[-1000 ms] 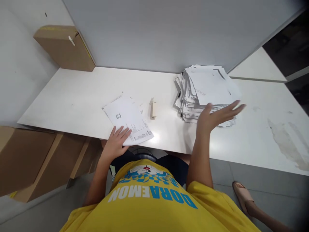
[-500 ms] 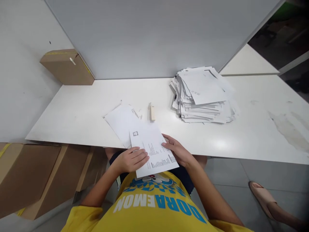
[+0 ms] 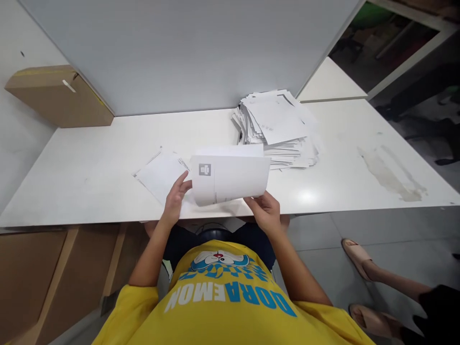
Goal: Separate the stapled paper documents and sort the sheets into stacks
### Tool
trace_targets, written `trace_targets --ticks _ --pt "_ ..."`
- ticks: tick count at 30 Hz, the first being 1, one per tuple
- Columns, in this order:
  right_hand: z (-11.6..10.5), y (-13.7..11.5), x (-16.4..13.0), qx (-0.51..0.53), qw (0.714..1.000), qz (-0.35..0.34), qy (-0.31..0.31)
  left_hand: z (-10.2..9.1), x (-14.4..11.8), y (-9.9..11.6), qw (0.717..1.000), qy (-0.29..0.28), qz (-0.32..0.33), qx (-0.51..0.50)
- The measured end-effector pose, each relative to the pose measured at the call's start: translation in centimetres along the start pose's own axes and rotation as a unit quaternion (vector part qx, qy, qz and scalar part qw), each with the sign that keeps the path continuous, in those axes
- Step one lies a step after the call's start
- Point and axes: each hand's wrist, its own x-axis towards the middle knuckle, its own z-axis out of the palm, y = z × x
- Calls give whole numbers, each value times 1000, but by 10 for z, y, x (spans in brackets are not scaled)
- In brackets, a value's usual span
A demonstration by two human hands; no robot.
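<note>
Holding: printed sheet [image 3: 230, 179], curled, lifted just above white table [image 3: 89, 163] near its front edge.
Left hand [image 3: 175, 199]: fingers pinching sheet's left edge.
Right hand [image 3: 265, 211]: fingers pinching lower right corner.
Beneath left hand: flat papers [image 3: 160, 175].
Behind: paper stack [image 3: 276, 127].

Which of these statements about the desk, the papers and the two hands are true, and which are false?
1. Both hands hold one folded sheet above the desk edge. True: the left hand grips its left side, the right hand its lower right corner, and the sheet curls over.
2. The paper stack is on the left of the desk. False: the paper stack lies at the back right.
3. A flat sheet lies on the desk left of the held one. True: flat sheet.
4. The cardboard box stands on the paper stack. False: the cardboard box sits at the far left corner of the desk.
</note>
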Motion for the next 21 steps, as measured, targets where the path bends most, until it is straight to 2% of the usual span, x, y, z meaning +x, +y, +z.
trace_targets --ticks 1,5,8,10,13,15,16,18,21 --pt "0 0 5 -12 1000 -10 2 3 5 4 1000 -1 -15 -13" --pt "7 5 18 4 1000 -6 -4 17 19 14 997 70 -29 28" --pt "7 5 22 10 999 28 -41 21 29 20 994 92 -3 61" --pt "-2 -3 24 -1 999 10 -41 17 39 31 991 85 24 104" --pt "-29 -32 30 -51 991 -120 36 7 56 58 973 14 105 206" --pt "-46 -56 37 -124 973 -189 48 3 68 78 947 -64 169 266" --pt "-51 -66 41 -158 967 -196 27 3 75 86 933 -101 192 286" --pt "-55 -76 50 -179 969 -166 -42 6 87 98 912 -163 217 308" --pt "-46 -60 62 -102 985 -79 -111 15 98 104 894 -216 231 316"
